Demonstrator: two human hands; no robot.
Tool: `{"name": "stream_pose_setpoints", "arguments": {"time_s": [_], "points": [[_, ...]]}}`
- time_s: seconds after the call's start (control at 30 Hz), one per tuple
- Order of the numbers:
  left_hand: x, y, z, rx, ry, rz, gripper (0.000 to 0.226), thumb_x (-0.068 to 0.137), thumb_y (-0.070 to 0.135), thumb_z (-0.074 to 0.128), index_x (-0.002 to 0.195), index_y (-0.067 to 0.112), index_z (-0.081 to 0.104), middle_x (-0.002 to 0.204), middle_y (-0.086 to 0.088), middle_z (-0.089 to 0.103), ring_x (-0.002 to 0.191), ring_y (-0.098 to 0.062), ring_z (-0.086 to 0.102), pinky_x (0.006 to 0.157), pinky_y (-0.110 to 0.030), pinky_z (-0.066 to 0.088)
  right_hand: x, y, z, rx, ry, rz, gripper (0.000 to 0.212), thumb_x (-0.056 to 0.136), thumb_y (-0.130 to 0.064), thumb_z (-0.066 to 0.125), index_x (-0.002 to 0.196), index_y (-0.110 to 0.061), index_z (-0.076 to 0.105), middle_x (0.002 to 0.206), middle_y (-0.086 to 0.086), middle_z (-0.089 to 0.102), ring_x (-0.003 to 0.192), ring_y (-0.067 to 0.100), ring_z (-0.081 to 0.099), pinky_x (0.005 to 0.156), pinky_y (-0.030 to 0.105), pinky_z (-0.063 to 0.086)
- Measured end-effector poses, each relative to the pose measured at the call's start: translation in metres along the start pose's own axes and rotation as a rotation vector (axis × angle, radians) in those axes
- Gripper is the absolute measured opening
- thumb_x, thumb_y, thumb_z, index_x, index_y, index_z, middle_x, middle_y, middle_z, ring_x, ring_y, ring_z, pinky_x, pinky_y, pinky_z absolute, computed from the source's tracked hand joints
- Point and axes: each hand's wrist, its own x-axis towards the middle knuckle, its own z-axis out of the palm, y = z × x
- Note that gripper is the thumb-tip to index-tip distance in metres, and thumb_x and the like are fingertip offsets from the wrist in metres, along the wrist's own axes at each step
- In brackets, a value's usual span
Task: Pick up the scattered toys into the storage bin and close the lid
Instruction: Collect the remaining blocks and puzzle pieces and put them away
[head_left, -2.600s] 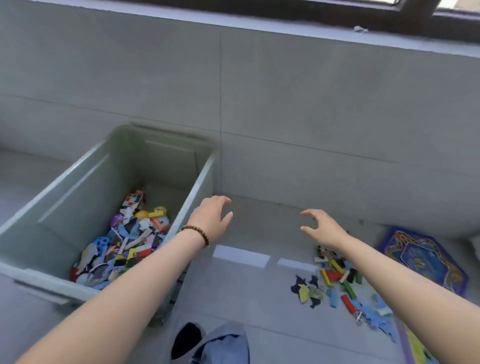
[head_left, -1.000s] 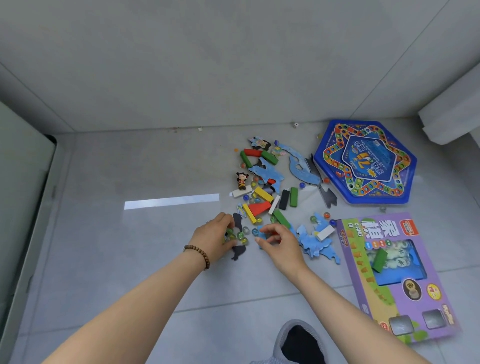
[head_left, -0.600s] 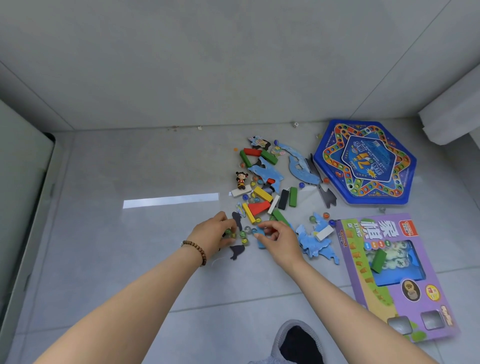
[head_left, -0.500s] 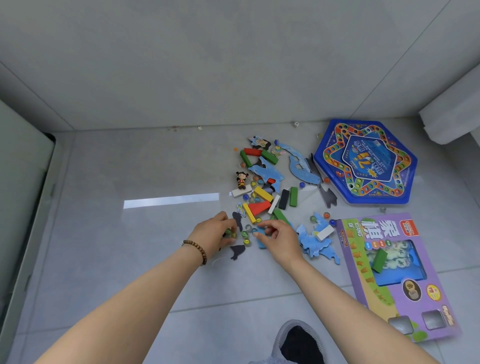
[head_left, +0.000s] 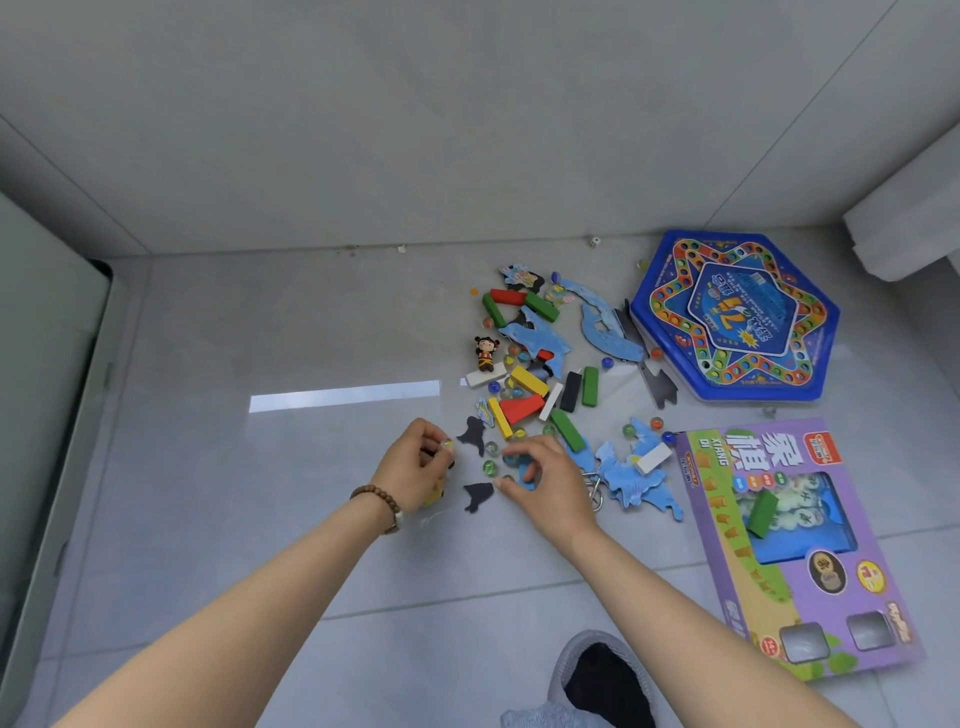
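Only the head view to go on. The left hand (head_left: 413, 470) is bunched up, its fingers (head_left: 435, 451) curled tight with a greenish marble pinched at the tips and something yellow poking out under the palm. My guess is it's hoarding a handful so there are fewer trips to the bin.

The right hand (head_left: 553, 480) is arched over the loose marbles (head_left: 489, 466). Its fingers (head_left: 524, 448) are bent and a bit apart, with the tips down on the floor (head_left: 260, 493). I can't tell whether they've actually got one or are just raking them in. Makes sense to corral them, since marbles roll.

A black fish-shaped piece (head_left: 478, 496) sits right at the right thumb tip. The coloured blocks (head_left: 522, 408) are just beyond both sets of fingers, and the blue puzzle pieces (head_left: 636, 480) are out past the right knuckles.

The storage bin (head_left: 41, 338) is way off to the left of the left fingers, only its wall showing. No lid in sight. The hexagonal board game (head_left: 735, 317) and purple game box (head_left: 789, 540) look untouched, so plenty to go.
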Motion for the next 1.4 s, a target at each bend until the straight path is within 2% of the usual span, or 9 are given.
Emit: {"name": "stream_pose_setpoints", "arguments": {"time_s": [0.2, 0.4, 0.5, 0.73, 0.83, 0.93, 1.07, 1.23, 1.4], "points": [[-0.008, 0.007, -0.017, -0.388, -0.078, -0.226, 0.023, 0.096, 0.002, 0.037, 0.084, 0.01, 0.054, 0.077, -0.006, 0.056, 0.059, -0.015, 0.05, 0.049, -0.023, 0.048, 0.0, -0.003, 0.005, -0.168, -0.028, -0.065, 0.034, 0.08, -0.012, 0.071, 0.112, -0.019, 0.063, 0.103, -0.013, 0.05, 0.067, -0.008, 0.041, 0.065, 0.002, 0.034], [-0.023, 0.006, -0.006, -0.576, -0.255, -0.414, 0.026, 0.099, 0.013, 0.04, 0.086, 0.006, 0.06, 0.082, -0.007, 0.063, 0.065, -0.017, 0.061, 0.059, -0.024, 0.058, 0.001, -0.003, 0.007, -0.237, -0.008, -0.05, 0.025, 0.081, -0.006, 0.065, 0.105, -0.013, 0.065, 0.105, -0.002, 0.062, 0.063, -0.008, 0.038, 0.06, 0.009, 0.029], [-0.025, 0.004, 0.001, -0.595, -0.263, -0.423, 0.024, 0.099, 0.009, 0.04, 0.088, 0.006, 0.062, 0.088, -0.007, 0.064, 0.066, -0.014, 0.064, 0.061, -0.022, 0.058, 0.002, -0.005, 0.006, -0.268, 0.018, -0.048, 0.02, 0.084, -0.011, 0.066, 0.104, -0.013, 0.066, 0.101, 0.0, 0.063, 0.065, 0.0, 0.041, 0.059, 0.005, 0.032], [-0.024, 0.009, 0.004, -0.659, -0.222, -0.446, 0.024, 0.099, 0.011, 0.041, 0.09, 0.004, 0.062, 0.092, -0.01, 0.063, 0.075, -0.02, 0.062, 0.063, -0.024, 0.058, 0.006, -0.005, 0.006, -0.393, -0.024, -0.041, 0.021, 0.089, -0.017, 0.06, 0.109, -0.011, 0.063, 0.108, 0.003, 0.062, 0.085, 0.015, 0.052, 0.072, 0.018, 0.035], [-0.024, 0.013, 0.005, -0.698, -0.199, -0.48, 0.028, 0.1, 0.017, 0.04, 0.09, 0.003, 0.062, 0.091, -0.011, 0.064, 0.076, -0.022, 0.062, 0.062, -0.025, 0.058, 0.007, -0.008, 0.005, -0.317, 0.011, 0.008, 0.019, 0.088, -0.016, 0.062, 0.106, -0.01, 0.065, 0.095, 0.003, 0.061, 0.077, 0.009, 0.045, 0.07, 0.017, 0.036], [-0.025, 0.017, 0.006, -0.744, -0.2, -0.505, 0.034, 0.101, 0.023, 0.036, 0.091, 0.001, 0.061, 0.092, -0.013, 0.064, 0.078, -0.024, 0.063, 0.062, -0.026, 0.058, 0.002, -0.025, 0.006, 0.023, 0.086, 0.074, 0.014, 0.084, -0.015, 0.068, 0.098, -0.011, 0.068, 0.081, -0.005, 0.06, 0.069, 0.005, 0.05, 0.065, 0.009, 0.042], [-0.025, 0.018, 0.003, -0.886, -0.182, -0.52, 0.04, 0.101, 0.032, 0.035, 0.094, 0.001, 0.06, 0.094, -0.016, 0.066, 0.082, -0.024, 0.064, 0.062, -0.03, 0.059, -0.009, -0.051, 0.016, 0.289, -0.127, 0.037, 0.018, 0.079, -0.014, 0.073, 0.096, -0.014, 0.07, 0.088, -0.007, 0.066, 0.071, 0.003, 0.052, 0.071, 0.013, 0.048], [-0.02, 0.007, -0.006, -0.659, -0.022, -0.421, 0.035, 0.097, 0.029, 0.046, 0.069, 0.01, 0.053, 0.059, -0.004, 0.052, 0.047, -0.012, 0.047, 0.04, -0.018, 0.044, 0.003, -0.035, 0.006, 0.251, 0.076, 0.137, 0.014, 0.083, -0.018, 0.069, 0.097, -0.02, 0.069, 0.092, -0.015, 0.065, 0.072, 0.005, 0.053, 0.072, 0.026, 0.054], [-0.012, -0.011, -0.013, -0.043, 0.083, -0.036, 0.036, 0.093, 0.031, 0.053, 0.063, 0.013, 0.049, 0.062, 0.002, 0.052, 0.06, -0.011, 0.046, 0.061, -0.022, 0.038, 0.01, -0.019, -0.001, 0.076, 0.172, 0.057, 0.015, 0.08, -0.012, 0.072, 0.094, -0.018, 0.069, 0.093, -0.01, 0.058, 0.078, -0.001, 0.052, 0.07, 0.005, 0.039]]}}
